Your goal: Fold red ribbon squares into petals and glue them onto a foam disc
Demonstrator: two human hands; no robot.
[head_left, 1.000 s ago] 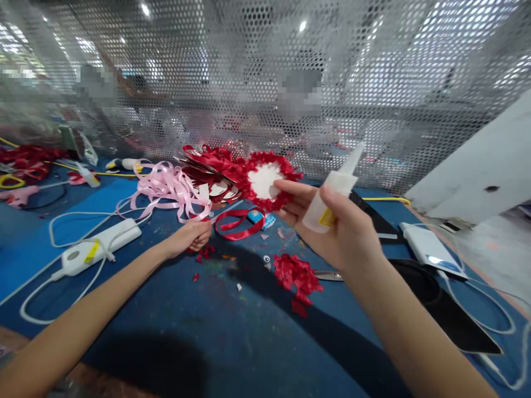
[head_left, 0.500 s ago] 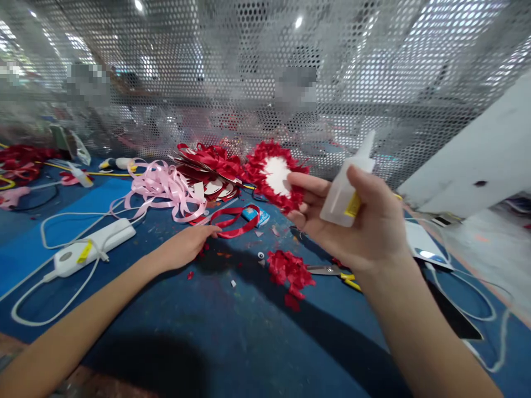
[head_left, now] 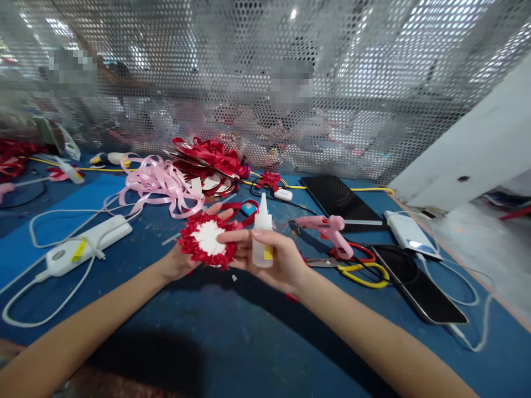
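My left hand (head_left: 176,264) is open behind a round red ribbon rosette (head_left: 208,239) with a white centre, its spread fingertips showing above the rim. The rosette hides most of the palm. Thumb and fingers of my right hand (head_left: 282,265) are closed round a clear squeeze bottle (head_left: 262,240) with a pointed nozzle and yellow label, held upright. One right finger lies on the rosette's white centre. Just behind the hands, a strip of red ribbon (head_left: 250,218) lies by a small blue packet (head_left: 248,208).
Pink ribbon (head_left: 160,185) and stacked red ribbon pieces (head_left: 211,160) lie at the back. On the right are a pink glue gun (head_left: 327,225), yellow-handled scissors (head_left: 365,275), phone (head_left: 418,284), tablet (head_left: 342,202) and cables. A white power strip (head_left: 89,243) sits left. Perforated metal (head_left: 232,83) stands behind.
My right hand has moved left with the bottle and rosette, bringing the rosette against my left hand. The left fingers have left the red ribbon and spread. The glue gun and tablet are now uncovered.
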